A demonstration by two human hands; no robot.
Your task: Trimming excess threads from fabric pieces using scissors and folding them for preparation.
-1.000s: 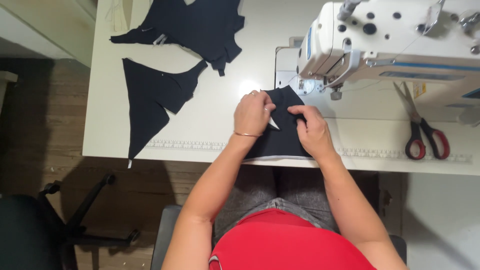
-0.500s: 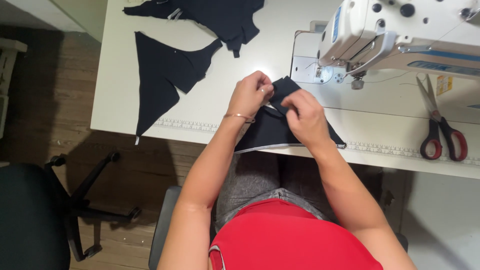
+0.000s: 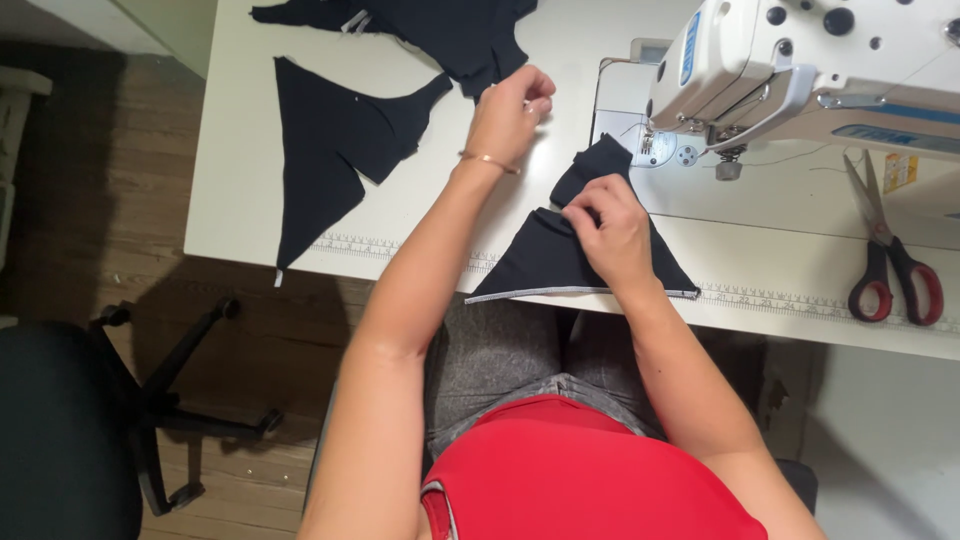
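Spanning most of the view, the white sewing table [image 3: 250, 190] carries everything on record, with a printed measuring strip [image 3: 780, 297] running along its near edge. The white industrial sewing machine [image 3: 800, 60] stands at the far right of the table, its needle area [image 3: 730, 160] over the bed plate. A black office chair [image 3: 70, 420] sits on the wooden floor [image 3: 90, 180] at lower left, well apart from the person.

Black fabric cut pieces lie on the left part of the table: a heap [image 3: 440, 30] at the far edge and a single pointed panel [image 3: 320, 160] nearer the person, the two close together.

The worked item, a black triangular fabric piece [image 3: 540, 265] with a pale edge band, lies at the table's near edge directly in front of the person; its upper tip reaches toward the needle area. The right hand [image 3: 605, 225] rests on top of this piece, fingers bent and pinching a fold of the cloth. The left hand [image 3: 510, 105] is raised over the table near the fabric heap, clear of the triangular piece, fingertips drawn together; whether they pinch anything cannot be told. A thin bracelet [image 3: 488, 159] circles the left wrist.

Red-handled scissors [image 3: 890, 250] lie at the right, apart from both hands.
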